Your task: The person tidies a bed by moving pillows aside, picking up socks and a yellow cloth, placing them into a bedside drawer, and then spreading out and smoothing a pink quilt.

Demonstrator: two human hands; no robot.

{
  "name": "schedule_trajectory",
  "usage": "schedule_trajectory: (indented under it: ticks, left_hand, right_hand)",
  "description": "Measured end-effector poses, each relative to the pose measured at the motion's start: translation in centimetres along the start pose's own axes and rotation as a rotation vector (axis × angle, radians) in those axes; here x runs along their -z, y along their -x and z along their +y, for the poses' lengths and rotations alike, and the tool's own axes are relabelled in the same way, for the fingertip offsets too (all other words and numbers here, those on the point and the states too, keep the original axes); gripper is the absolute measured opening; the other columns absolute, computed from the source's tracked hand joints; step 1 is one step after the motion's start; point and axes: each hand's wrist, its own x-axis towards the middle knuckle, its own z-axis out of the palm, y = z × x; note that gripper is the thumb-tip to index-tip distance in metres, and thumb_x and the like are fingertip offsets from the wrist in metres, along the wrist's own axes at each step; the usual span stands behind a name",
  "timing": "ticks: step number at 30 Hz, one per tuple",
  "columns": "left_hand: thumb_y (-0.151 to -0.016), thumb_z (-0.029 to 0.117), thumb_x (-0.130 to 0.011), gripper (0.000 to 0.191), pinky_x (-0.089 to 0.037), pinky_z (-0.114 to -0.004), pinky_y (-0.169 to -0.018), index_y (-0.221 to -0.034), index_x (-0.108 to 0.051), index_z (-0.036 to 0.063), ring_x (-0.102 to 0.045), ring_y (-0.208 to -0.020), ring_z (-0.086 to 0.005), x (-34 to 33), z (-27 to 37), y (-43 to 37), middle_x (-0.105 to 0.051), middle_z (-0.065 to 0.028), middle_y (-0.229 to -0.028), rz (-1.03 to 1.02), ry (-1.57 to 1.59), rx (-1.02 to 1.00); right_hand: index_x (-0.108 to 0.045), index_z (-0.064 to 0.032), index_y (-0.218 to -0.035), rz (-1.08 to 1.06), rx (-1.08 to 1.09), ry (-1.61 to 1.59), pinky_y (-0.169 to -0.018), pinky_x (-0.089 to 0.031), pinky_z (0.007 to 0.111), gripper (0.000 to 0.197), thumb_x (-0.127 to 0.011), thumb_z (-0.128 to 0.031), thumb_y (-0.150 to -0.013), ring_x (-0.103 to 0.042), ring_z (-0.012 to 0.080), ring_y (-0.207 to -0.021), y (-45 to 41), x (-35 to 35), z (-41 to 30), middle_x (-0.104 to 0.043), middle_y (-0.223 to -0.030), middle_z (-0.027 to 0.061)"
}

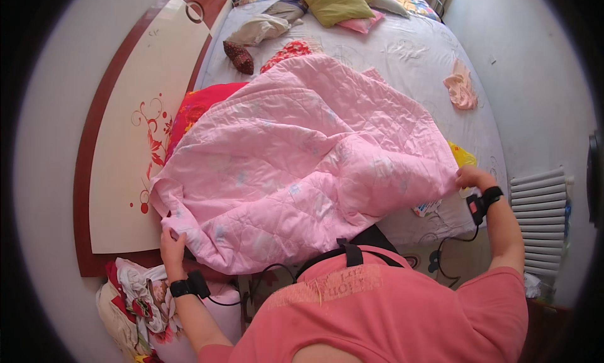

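Note:
A pink quilted blanket with pale blue flower prints spreads in loose folds between my hands, over the near part of the bed. At its lower left corner, my left hand grips the bunched edge beside the headboard. Far out to the right, my right hand pinches the opposite corner, pulling that side fairly taut. The near edge hangs in front of my body. Partly covered by the blanket are a red floral pillow on the left and a yellow plastic bag near my right hand.
Cushions, a green one among them, lie at the bed's far end. A peach cloth rests on the white sheet. The headboard borders the left, a radiator the right. Heaped fabrics lie below my left hand. Wrist-device cables hang nearby.

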Motion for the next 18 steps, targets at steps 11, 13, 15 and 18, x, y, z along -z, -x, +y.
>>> schedule_trajectory:
  ticks: [11,13,15,18]
  left_hand:
    - [-0.072,0.019,-0.058,0.048,-0.033,-0.033,-0.089,-0.112,-0.041,-0.0010,-0.042,-0.107,-0.0297,-6.8,10.6,-14.3,-0.045,-0.0176,-0.112,0.045,0.065,-0.319]
    - [-0.072,0.018,-0.057,0.047,-0.032,-0.033,-0.091,-0.113,-0.042,-0.0005,-0.040,-0.108,-0.0299,-8.9,14.1,-16.6,-0.044,-0.0177,-0.114,0.030,0.106,-0.358]
    - [-0.072,0.018,-0.057,0.048,-0.031,-0.033,-0.092,-0.113,-0.041,-0.0008,-0.039,-0.110,-0.0300,-10.6,16.5,-18.7,-0.043,-0.0177,-0.116,0.041,0.069,-0.379]
    - [-0.072,0.016,-0.057,0.049,-0.029,-0.033,-0.094,-0.115,-0.040,-0.0013,-0.036,-0.112,-0.0302,-13.1,19.9,-21.4,-0.040,-0.0181,-0.118,0.045,0.009,-0.416]
  right_hand:
    - [-0.062,-0.0052,-0.078,0.074,0.298,0.377,-0.067,-0.044,0.037,0.030,-0.054,-0.032,-0.069,-0.056,0.0320,-0.075,-9.0,-5.6,-3.2,-0.060,-0.078,0.0138]
    - [-0.060,-0.0033,-0.076,0.233,0.356,0.174,-0.066,-0.045,0.038,0.024,-0.051,-0.024,-0.070,-0.056,0.0325,-0.073,-12.2,-4.0,-4.4,-0.059,-0.075,0.0152]
    - [-0.059,-0.0036,-0.082,0.350,0.419,0.051,-0.068,-0.044,0.039,0.023,-0.050,-0.022,-0.072,-0.056,0.0328,-0.074,-17.1,-3.6,-4.9,-0.059,-0.075,0.0165]
    - [-0.056,-0.0033,-0.093,0.437,0.463,-0.069,-0.072,-0.043,0.038,0.027,-0.050,-0.020,-0.072,-0.055,0.0328,-0.079,-22.2,-1.8,-7.8,-0.058,-0.081,0.0176]
